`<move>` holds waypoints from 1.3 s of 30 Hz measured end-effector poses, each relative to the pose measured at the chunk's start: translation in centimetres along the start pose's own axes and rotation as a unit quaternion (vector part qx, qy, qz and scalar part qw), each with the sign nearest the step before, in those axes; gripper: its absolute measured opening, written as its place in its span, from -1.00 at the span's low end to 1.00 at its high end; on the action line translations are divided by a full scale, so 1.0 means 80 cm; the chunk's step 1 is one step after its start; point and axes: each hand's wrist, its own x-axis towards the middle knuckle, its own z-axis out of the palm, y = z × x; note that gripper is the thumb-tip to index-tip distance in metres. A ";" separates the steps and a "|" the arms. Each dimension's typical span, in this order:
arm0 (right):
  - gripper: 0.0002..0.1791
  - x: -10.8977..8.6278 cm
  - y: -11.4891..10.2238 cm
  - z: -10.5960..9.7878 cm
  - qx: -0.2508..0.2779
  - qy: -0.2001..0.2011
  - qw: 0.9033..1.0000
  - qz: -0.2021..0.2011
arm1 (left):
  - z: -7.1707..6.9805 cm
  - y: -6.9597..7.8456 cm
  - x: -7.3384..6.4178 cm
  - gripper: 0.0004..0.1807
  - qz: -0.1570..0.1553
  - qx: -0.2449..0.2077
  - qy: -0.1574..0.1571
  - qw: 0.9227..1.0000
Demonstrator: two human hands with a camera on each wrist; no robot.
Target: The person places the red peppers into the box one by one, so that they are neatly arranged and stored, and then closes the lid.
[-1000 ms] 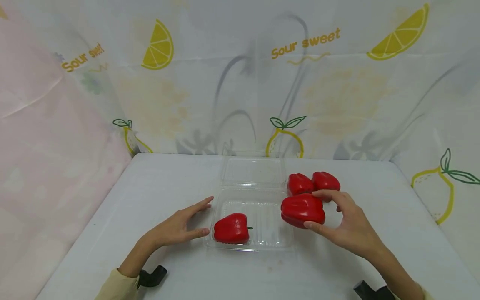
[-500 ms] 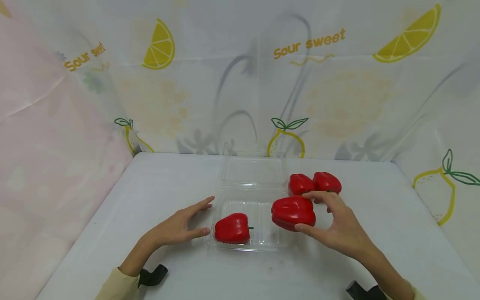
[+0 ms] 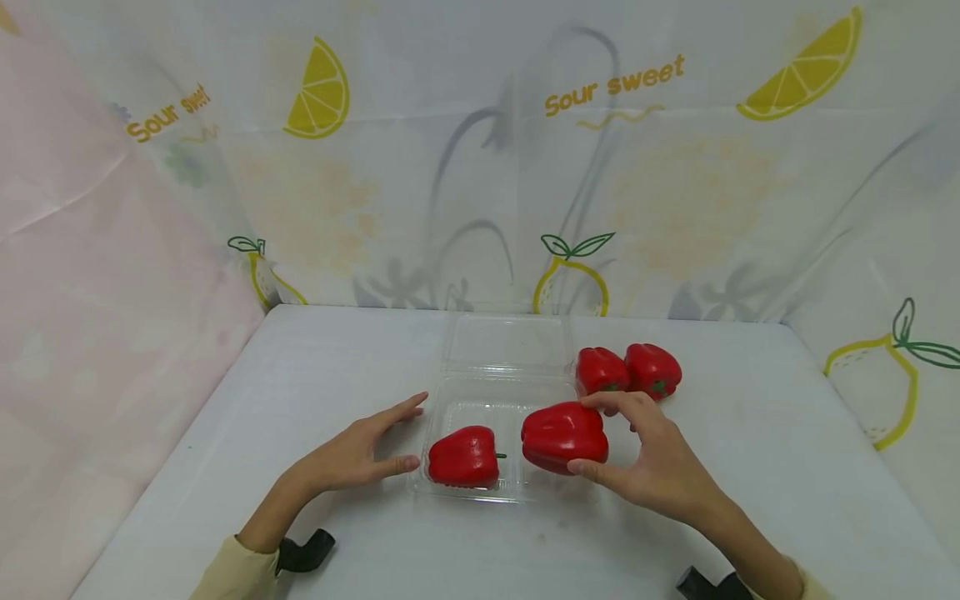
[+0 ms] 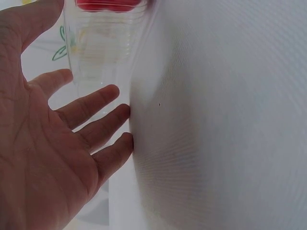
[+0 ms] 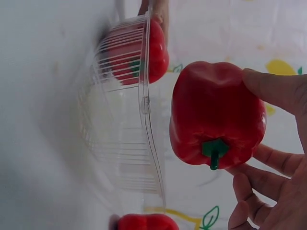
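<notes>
A red bell pepper [image 3: 564, 437] is held by my right hand [image 3: 660, 462] between thumb and fingers, over the right half of a clear plastic container [image 3: 517, 492]. In the right wrist view this bell pepper [image 5: 218, 110] is above the container's rim, its green stem facing the camera. Another red bell pepper [image 3: 463, 457] lies in the container's left half. At the container's left side is my left hand [image 3: 356, 454], fingers spread and thumb close to the rim. The left wrist view has the left hand's palm [image 4: 43, 158] holding nothing.
Two more red bell peppers, one nearer [image 3: 602, 370] and one farther right [image 3: 652, 369], sit behind my right hand on the white table [image 3: 337, 350]. The container's clear lid [image 3: 508, 342] lies folded back toward the printed curtain [image 3: 420, 167].
My right hand has carried its bell pepper left and slightly toward me, from the container's right edge to over its right half. My left hand has stayed in place.
</notes>
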 end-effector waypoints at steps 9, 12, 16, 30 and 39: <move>-0.22 -0.003 -0.003 0.015 0.013 -0.023 1.000 0.010 | 0.001 -0.003 -0.001 -0.07 -0.010 0.001 -0.002 1.000; -0.22 -0.003 -0.003 0.020 0.018 -0.030 0.999 0.007 | 0.000 -0.003 0.000 -0.06 -0.009 0.002 -0.002 1.000; -0.21 -0.003 -0.002 0.025 0.016 -0.034 0.999 -0.004 | 0.000 -0.002 0.000 -0.05 -0.007 0.002 -0.003 1.000; -0.24 -0.004 0.003 0.035 0.001 -0.041 0.998 -0.040 | 0.000 -0.003 -0.001 -0.07 -0.005 -0.001 -0.002 1.000; -0.21 -0.002 0.004 0.040 -0.008 -0.044 0.998 -0.043 | -0.001 -0.001 0.000 -0.07 -0.009 0.002 -0.004 1.000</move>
